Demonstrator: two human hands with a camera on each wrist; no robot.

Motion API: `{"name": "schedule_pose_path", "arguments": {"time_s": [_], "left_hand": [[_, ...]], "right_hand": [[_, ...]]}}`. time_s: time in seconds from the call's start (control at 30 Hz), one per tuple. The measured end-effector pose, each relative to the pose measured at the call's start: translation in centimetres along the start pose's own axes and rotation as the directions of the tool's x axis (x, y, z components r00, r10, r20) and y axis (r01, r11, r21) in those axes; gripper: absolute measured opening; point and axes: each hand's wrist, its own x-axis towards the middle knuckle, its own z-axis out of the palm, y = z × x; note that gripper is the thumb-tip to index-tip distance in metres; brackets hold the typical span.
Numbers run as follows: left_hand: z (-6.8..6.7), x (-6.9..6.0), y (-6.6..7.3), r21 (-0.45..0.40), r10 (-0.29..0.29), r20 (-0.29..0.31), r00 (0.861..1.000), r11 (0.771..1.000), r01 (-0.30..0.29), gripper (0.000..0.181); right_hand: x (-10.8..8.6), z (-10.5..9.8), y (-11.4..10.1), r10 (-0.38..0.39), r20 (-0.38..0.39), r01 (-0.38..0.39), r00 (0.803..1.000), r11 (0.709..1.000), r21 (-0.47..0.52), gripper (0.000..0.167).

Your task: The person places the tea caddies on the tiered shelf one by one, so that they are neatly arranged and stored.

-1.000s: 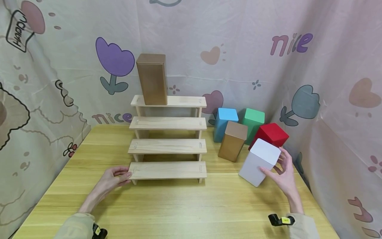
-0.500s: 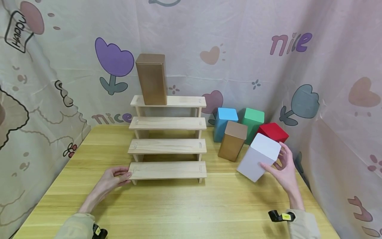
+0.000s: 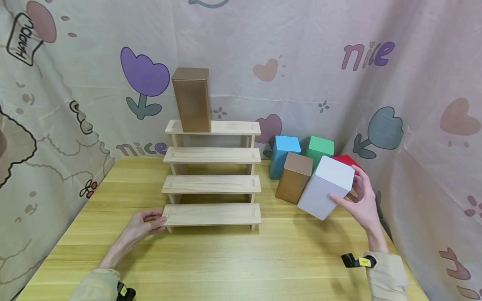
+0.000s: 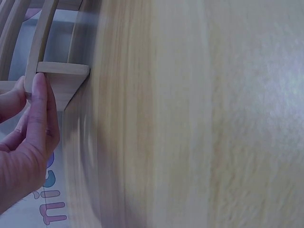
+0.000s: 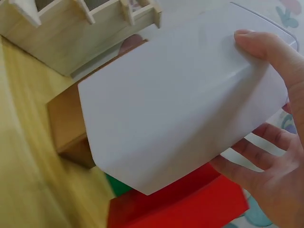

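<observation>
Head view: right hand [image 3: 360, 205] grips white box [image 3: 326, 186], left hand [image 3: 141, 226] pinches rack [image 3: 211, 184]; one brown box [image 3: 193, 101] stands shelved, four boxes [image 3: 295, 179] unshelved.

You have a wooden table [image 3: 226, 265] that carries a pale four-tier rack [image 3: 211, 184]; on the rack's top tier, left of its middle, you see a tall gold box [image 3: 193, 102] upright; right of the rack sit a blue box [image 3: 280, 158] and brown box [image 3: 293, 180], then a green box [image 3: 320, 146], with a red box [image 3: 345, 159] farthest from it.
</observation>
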Motion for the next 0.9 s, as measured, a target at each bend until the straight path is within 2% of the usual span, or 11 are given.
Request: {"name": "schedule_pose_path", "arguments": {"time_s": [0.2,0.33,0.7,0.9], "left_hand": [[0.0,0.1,0.0,-0.005,-0.004,-0.001,1.000,1.000,0.004,0.052],[-0.1,0.1,0.0,-0.009,-0.005,-0.001,1.000,1.000,0.005,0.053],[0.0,0.1,0.0,0.000,0.001,0.005,1.000,1.000,-0.001,0.053],[0.0,0.1,-0.1,-0.001,0.004,0.006,1.000,1.000,-0.004,0.054]], "right_hand": [[1.3,-1.3,-1.6,-0.063,0.008,0.063,0.998,0.997,0.039,0.103],[2.2,-2.0,-2.7,-0.092,0.014,0.092,0.996,0.996,0.011,0.102],[4.4,-3.4,-5.3,-0.114,0.026,0.115,0.993,0.991,-0.063,0.099],[5.7,-3.7,-6.6,-0.117,0.004,0.117,0.993,0.993,-0.012,0.093]]}}
